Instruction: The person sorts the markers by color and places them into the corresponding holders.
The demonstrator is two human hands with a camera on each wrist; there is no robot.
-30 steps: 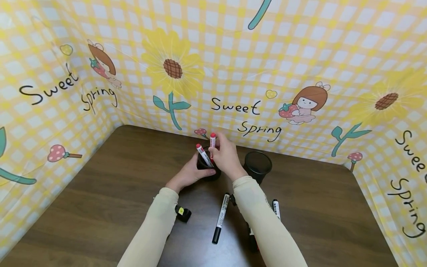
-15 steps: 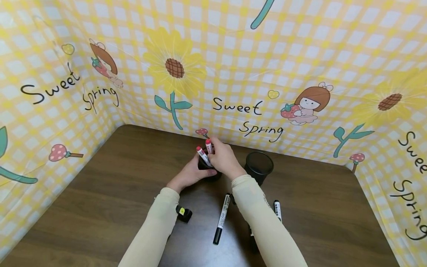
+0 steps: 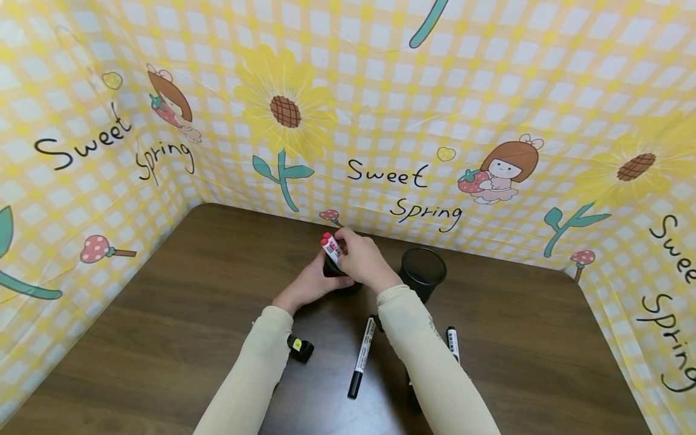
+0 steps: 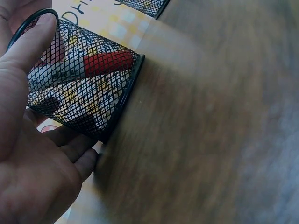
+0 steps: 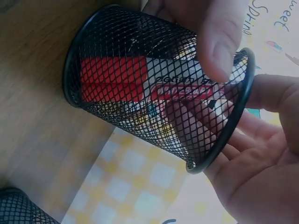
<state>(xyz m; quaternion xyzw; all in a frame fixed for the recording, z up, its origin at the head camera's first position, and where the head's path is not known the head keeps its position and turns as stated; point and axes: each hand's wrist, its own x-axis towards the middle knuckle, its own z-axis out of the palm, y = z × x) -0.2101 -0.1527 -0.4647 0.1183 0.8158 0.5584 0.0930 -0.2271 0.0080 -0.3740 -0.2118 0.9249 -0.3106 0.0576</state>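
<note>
Near the back of the table, my left hand (image 3: 307,283) grips a black mesh pen cup (image 4: 88,79), its thumb over the side by the rim. Two red-capped whiteboard markers (image 5: 114,77) stand inside, side by side, their red lower ends seen through the mesh at the cup's bottom in the right wrist view. At the cup's mouth, my right hand (image 3: 367,260) holds one of these markers near its top, with some fingers down inside the rim. The right hand partly hides the cup and the markers' bodies in the head view.
A second black mesh cup (image 3: 423,275) stands to the right of my right hand. One black-capped marker (image 3: 361,356) lies between my forearms; another (image 3: 452,343) pokes out beyond the right sleeve, which partly covers other dark items. A patterned cloth wall (image 3: 380,121) encloses the table's back and sides.
My right hand has lowered its red marker into the cup and shifted slightly left, bringing it against the other red marker. The left hand keeps hold of the cup.
</note>
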